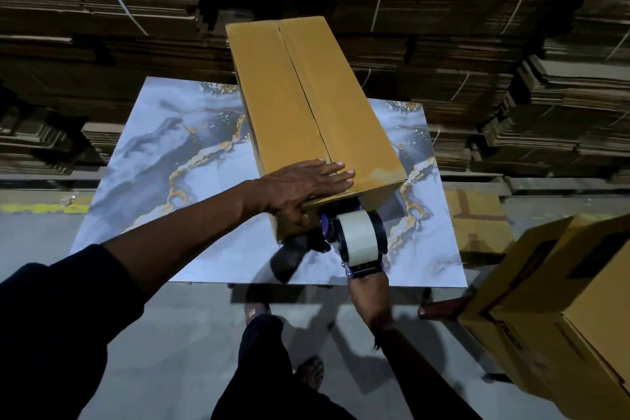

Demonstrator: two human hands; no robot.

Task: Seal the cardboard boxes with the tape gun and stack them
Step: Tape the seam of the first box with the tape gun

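Left hand [306, 186] presses flat, fingers straight, on one smooth rectangular cardboard box [306, 102]; right hand [370, 286] grips one tape gun [356, 235] just below it.

Your left hand [306, 186] lies flat, fingers straight, arm stretched forward. Your right hand [366, 286] is curled in a grip, wrist low.

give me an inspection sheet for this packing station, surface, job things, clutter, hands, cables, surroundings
Surface: marble-pattern table, box standing on it.
Job's things: cardboard box, flaps closed, centre seam untaped; tape gun against its near end.
Clutter: nothing seen.
Hands: left hand pressing flat on the box top; right hand grips the tape gun handle.
Cables: nothing seen.
Surroundings: stacked boxes at right; bundled flat cardboard behind.
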